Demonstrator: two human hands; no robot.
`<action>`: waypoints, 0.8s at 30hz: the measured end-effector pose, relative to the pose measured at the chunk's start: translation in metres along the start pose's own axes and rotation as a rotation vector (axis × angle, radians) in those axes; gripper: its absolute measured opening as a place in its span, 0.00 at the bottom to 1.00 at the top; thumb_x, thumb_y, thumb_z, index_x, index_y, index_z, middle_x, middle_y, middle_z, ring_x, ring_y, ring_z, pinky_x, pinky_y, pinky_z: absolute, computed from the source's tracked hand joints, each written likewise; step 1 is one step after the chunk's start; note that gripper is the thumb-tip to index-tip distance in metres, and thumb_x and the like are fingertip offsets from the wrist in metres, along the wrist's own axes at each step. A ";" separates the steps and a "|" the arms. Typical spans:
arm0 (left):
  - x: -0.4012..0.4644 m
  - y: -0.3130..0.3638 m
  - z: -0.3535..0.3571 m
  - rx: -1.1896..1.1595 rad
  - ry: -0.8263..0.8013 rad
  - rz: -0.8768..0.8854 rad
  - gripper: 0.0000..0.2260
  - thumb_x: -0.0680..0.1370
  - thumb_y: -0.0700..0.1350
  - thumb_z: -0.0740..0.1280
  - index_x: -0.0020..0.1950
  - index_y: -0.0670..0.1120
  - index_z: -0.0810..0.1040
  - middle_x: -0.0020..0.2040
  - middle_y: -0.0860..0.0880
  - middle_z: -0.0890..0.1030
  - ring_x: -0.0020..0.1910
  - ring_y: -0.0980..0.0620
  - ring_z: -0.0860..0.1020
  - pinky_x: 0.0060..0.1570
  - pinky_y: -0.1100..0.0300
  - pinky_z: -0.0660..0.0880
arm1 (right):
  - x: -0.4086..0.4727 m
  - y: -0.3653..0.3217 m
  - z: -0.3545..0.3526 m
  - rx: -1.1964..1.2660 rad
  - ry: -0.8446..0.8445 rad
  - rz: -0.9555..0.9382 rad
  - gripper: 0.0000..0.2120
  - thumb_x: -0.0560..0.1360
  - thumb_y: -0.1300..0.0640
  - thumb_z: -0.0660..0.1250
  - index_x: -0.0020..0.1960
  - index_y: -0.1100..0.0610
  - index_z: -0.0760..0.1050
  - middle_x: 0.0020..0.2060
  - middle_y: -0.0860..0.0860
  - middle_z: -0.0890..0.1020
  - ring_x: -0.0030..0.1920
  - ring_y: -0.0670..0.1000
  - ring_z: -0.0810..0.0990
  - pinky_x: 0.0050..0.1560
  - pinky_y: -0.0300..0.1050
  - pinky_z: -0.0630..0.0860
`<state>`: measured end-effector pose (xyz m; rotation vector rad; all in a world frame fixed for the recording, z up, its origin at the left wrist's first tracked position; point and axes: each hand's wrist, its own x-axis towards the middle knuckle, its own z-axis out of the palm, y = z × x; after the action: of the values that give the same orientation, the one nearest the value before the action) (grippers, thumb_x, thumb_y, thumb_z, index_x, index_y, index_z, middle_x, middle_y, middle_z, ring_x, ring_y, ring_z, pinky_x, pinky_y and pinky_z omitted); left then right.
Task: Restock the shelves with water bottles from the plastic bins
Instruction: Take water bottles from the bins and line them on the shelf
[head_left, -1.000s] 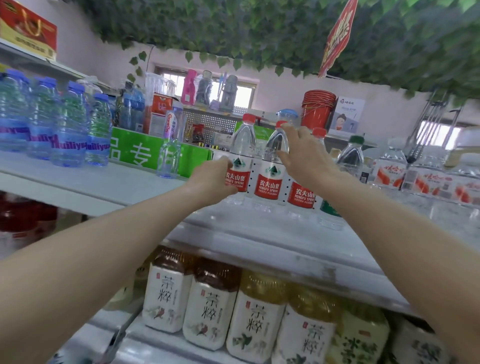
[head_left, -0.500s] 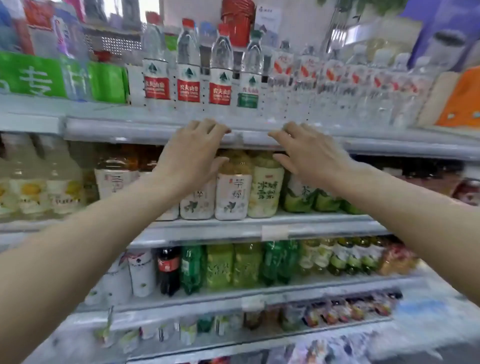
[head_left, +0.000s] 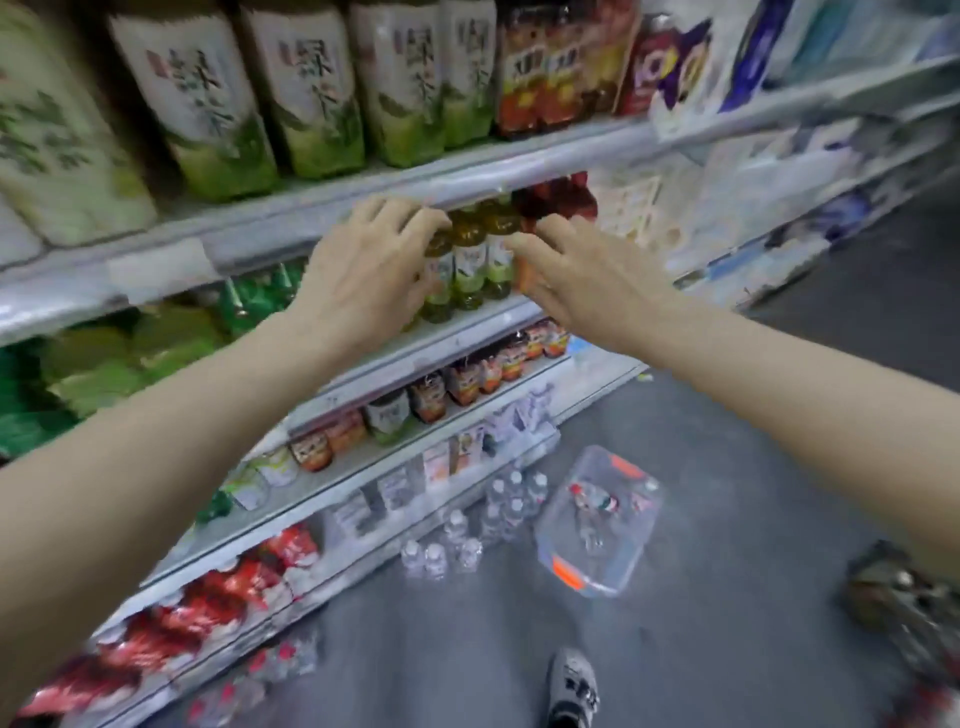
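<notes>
1. Grey shop floor (head_left: 727, 597) runs along a rack of white shelves (head_left: 467, 171), seen from above in a blurred, tilted view; five shelf levels can be counted, from the one just above the hands down to the lowest near the floor.
2. Both hands are out in front of the shelves: the left hand (head_left: 363, 275) and the right hand (head_left: 576, 280) have loosely spread fingers and grasp nothing. Whether the fingertips touch the bottles behind them cannot be told.
3. Between the hands stand three small bottles of yellow-green tea (head_left: 470, 254) with pale labels; their writing is too blurred to read.
4. Above the hands stand five large tea bottles (head_left: 311, 88) with cream and green labels bearing big brush characters; the blur prevents a sure reading. Right of them are two orange-labelled bottles (head_left: 550, 67).
5. Far below the hands, a clear plastic bin (head_left: 597, 525) with orange clips lies on the floor, with one or two bottles inside; the red on them may be a label.
6. Left of the bin, about ten clear water bottles (head_left: 488, 525) with white caps stand on the floor by the rack's foot.
7. One shoe (head_left: 571, 686) shows at the bottom edge.
8. Half a second earlier the view faced higher: water bottles with red labels stood on the top shelf above the hands, which were held before a higher shelf edge. Now the view has dropped and the floor and bin are visible.
</notes>
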<state>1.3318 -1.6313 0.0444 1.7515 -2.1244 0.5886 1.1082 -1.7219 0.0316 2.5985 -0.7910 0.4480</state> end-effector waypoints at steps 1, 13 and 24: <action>0.012 0.019 0.024 -0.035 -0.023 -0.006 0.24 0.73 0.48 0.72 0.65 0.43 0.72 0.60 0.41 0.76 0.59 0.37 0.73 0.54 0.45 0.74 | -0.018 0.020 0.017 0.021 -0.035 0.018 0.21 0.78 0.48 0.59 0.67 0.58 0.69 0.53 0.59 0.75 0.49 0.63 0.75 0.35 0.55 0.77; 0.057 0.190 0.318 -0.290 -0.415 0.020 0.24 0.69 0.46 0.75 0.63 0.43 0.75 0.60 0.43 0.77 0.59 0.40 0.74 0.58 0.48 0.73 | -0.203 0.173 0.244 0.312 -0.259 0.258 0.16 0.73 0.56 0.69 0.59 0.61 0.77 0.47 0.60 0.79 0.40 0.61 0.79 0.25 0.47 0.74; -0.058 0.274 0.618 -0.459 -0.770 0.052 0.28 0.62 0.45 0.80 0.59 0.45 0.76 0.57 0.45 0.77 0.55 0.42 0.77 0.49 0.51 0.79 | -0.356 0.106 0.519 0.498 -0.615 0.651 0.31 0.71 0.56 0.74 0.71 0.55 0.68 0.60 0.57 0.77 0.49 0.61 0.79 0.35 0.51 0.77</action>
<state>1.0813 -1.8512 -0.5468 1.8072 -2.4885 -0.6390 0.8624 -1.8718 -0.5375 2.9045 -1.9777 -0.0220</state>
